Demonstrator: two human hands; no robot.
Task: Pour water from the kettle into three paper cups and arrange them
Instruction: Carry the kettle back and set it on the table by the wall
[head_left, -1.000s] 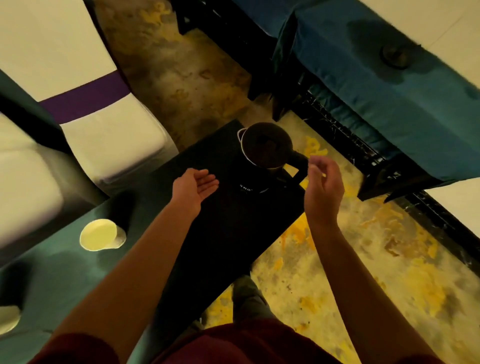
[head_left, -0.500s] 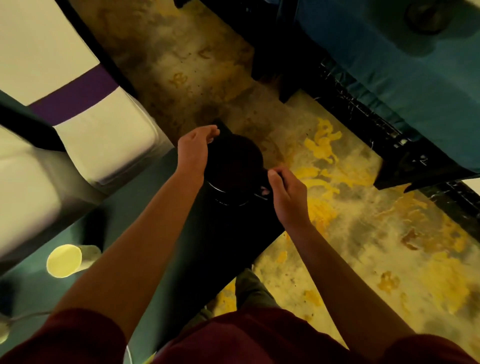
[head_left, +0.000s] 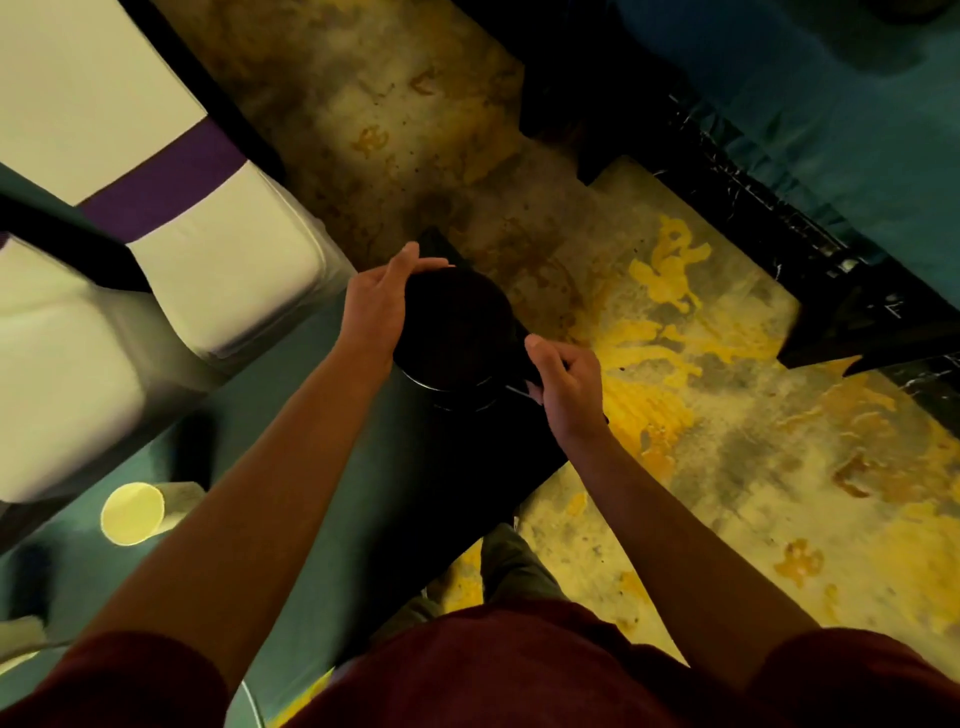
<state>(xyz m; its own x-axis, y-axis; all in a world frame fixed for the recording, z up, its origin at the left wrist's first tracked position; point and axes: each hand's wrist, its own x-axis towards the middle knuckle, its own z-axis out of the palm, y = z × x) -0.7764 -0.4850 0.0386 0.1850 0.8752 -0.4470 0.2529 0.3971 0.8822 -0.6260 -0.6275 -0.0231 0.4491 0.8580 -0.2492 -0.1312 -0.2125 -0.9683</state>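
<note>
A round black kettle (head_left: 457, 332) stood on the dark surface (head_left: 363, 467). The left hand (head_left: 375, 306) lay flat against its side; the right hand (head_left: 563, 379) was closed round its handle. Lifting seemed next, toward the pale paper cup (head_left: 132, 513) well left.

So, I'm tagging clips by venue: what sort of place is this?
Probably a banquet or function hall: white-covered chairs, one with a purple sash, cloth-draped tables, and patterned gold carpet. Both hands are on a dark kettle.
</note>
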